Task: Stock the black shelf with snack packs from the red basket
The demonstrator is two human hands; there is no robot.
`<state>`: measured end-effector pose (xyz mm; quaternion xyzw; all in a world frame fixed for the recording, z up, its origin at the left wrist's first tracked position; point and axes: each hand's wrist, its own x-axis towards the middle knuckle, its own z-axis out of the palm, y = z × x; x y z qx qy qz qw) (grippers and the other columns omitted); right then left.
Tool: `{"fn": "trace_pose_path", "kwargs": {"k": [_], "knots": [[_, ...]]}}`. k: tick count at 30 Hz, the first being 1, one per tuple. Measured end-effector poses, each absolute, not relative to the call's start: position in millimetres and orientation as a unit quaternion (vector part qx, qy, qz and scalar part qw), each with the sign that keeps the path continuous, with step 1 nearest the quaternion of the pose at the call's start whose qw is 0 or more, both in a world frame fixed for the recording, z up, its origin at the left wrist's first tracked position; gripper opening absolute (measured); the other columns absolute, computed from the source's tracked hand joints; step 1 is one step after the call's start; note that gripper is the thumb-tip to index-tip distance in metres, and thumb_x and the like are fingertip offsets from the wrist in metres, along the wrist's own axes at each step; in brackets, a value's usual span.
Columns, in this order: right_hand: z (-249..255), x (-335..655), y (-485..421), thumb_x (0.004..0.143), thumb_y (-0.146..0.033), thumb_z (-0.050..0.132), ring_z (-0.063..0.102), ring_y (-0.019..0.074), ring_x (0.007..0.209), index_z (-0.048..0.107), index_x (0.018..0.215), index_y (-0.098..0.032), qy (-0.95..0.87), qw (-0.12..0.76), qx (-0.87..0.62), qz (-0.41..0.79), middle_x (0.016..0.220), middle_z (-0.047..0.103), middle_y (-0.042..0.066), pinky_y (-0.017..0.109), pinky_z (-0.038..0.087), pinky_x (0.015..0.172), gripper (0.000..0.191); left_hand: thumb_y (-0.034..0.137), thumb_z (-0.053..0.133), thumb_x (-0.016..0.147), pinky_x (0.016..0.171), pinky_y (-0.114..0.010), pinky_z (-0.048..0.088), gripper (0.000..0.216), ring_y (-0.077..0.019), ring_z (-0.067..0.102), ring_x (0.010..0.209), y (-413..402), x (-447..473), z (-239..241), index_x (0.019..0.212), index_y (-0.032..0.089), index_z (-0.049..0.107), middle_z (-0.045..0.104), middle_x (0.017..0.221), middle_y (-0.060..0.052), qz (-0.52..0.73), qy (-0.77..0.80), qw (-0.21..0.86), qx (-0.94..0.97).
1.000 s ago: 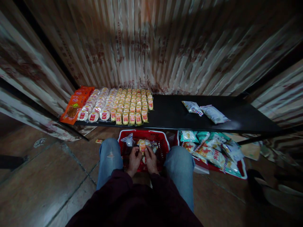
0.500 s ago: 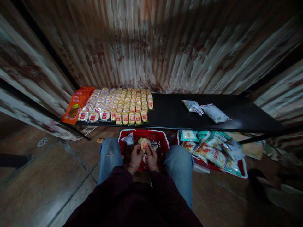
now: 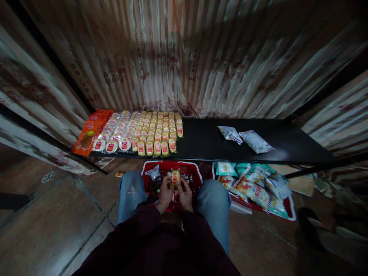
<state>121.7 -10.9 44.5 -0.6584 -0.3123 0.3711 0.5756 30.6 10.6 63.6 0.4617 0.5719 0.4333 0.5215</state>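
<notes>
Red plastic mesh forms the basket (image 3: 192, 165), set on the floor between the person's knees. Above it, the left hand (image 3: 165, 193) and right hand (image 3: 185, 195) pinch a small yellow packet (image 3: 175, 176) from either side, fingertips on its edges, so it stands upright with its red label showing. Behind the basket, a black shelf (image 3: 207, 140) carries similar packets in tight rows (image 3: 152, 132), with flat orange packs (image 3: 92, 128) at the left end and two pale crinkled bags (image 3: 245, 137) apart to the right. Glossy snack bags (image 3: 253, 184) lie heaped right of the basket.
</notes>
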Motion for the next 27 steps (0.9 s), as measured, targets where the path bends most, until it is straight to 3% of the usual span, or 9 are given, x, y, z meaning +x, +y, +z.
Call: {"fn": "trace_pose_path", "kwargs": {"k": [7, 15, 22, 27], "knots": [[59.2, 128.2, -11.2, 0.078, -0.05, 0.058, 0.061, 0.0247, 0.109, 0.071, 0.106, -0.018, -0.366, 0.579, -0.647, 0.335, 0.115, 0.069, 0.012, 0.042, 0.045, 0.099, 0.045, 0.01, 0.052, 0.078, 0.085, -0.029, 0.048, 0.022, -0.0144, 0.062, 0.087, 17.4, 36.2, 62.1, 0.097, 0.019, 0.059, 0.066, 0.092, -0.003, 0.439, 0.557, 0.535, 0.459], [63.8, 133.1, -12.0, 0.083, -0.049, 0.055, 0.061, 0.0239, 0.105, 0.071, 0.106, -0.019, -0.435, 0.577, -0.627, 0.294, 0.112, 0.068, 0.013, 0.044, 0.046, 0.096, 0.041, 0.015, 0.057, 0.076, 0.094, -0.033, 0.046, 0.027, -0.0183, 0.063, 0.1, 16.4, 39.1, 64.0, 0.102, 0.017, 0.064, 0.069, 0.11, -0.008, 0.442, 0.525, 0.607, 0.401], [67.9, 133.0, -9.7, 0.082, -0.048, 0.056, 0.061, 0.0243, 0.106, 0.068, 0.109, -0.02, -0.449, 0.552, -0.642, 0.286, 0.112, 0.067, 0.012, 0.043, 0.047, 0.095, 0.041, 0.014, 0.053, 0.075, 0.092, -0.033, 0.047, 0.029, -0.0188, 0.063, 0.1, 19.5, 39.2, 73.8, 0.101, 0.018, 0.065, 0.07, 0.107, -0.005, 0.443, 0.527, 0.613, 0.388], [71.4, 136.4, -8.7, 0.084, -0.048, 0.052, 0.063, 0.0231, 0.106, 0.06, 0.117, -0.02, -0.422, 0.555, -0.638, 0.327, 0.117, 0.067, 0.011, 0.038, 0.049, 0.093, 0.044, 0.016, 0.054, 0.078, 0.083, -0.029, 0.05, 0.028, -0.0155, 0.065, 0.089, 22.2, 43.5, 74.2, 0.104, 0.02, 0.062, 0.07, 0.097, -0.003, 0.429, 0.55, 0.603, 0.387]]}}
